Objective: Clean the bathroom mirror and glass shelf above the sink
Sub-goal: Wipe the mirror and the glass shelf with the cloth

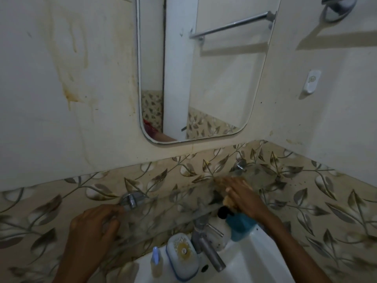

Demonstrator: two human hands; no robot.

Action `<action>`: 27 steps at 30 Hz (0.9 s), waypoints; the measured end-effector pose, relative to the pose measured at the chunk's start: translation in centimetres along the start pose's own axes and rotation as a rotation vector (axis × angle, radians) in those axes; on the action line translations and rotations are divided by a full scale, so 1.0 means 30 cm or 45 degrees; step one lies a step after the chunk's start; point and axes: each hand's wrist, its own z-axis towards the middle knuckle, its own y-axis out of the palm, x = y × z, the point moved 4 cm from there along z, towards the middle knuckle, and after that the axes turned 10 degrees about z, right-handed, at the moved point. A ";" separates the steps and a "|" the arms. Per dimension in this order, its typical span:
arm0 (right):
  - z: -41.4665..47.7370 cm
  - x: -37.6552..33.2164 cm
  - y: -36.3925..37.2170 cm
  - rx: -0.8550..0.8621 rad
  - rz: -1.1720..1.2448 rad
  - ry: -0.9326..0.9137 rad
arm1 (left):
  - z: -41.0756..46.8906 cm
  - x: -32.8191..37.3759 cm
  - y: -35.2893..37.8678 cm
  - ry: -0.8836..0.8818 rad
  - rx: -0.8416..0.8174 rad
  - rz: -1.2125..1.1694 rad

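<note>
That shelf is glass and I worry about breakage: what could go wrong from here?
1. The right hand presses a cloth onto the glass shelf, which hangs on small metal brackets. Hard pressure might crack or loosen it.
2. The soap dish and blue container sit right below on the sink. A slip could knock them over, and dirty drips may land on them.
</note>
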 end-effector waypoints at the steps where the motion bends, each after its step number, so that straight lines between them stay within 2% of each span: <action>1: 0.016 0.030 -0.017 0.016 -0.020 0.036 | 0.002 0.002 -0.001 -0.005 -0.011 -0.005; 9: 0.146 0.206 -0.105 0.386 -0.191 0.401 | -0.014 0.013 -0.012 -0.043 -0.044 -0.026; 16: 0.219 0.257 -0.150 0.472 -0.339 0.626 | -0.015 0.017 -0.015 -0.044 -0.057 -0.038; 21: 0.243 0.274 -0.165 0.437 -0.353 0.693 | -0.012 0.012 -0.010 -0.041 -0.057 -0.029; 27: 0.241 0.242 -0.184 0.523 -0.377 0.590 | -0.009 0.013 -0.007 -0.063 -0.059 -0.024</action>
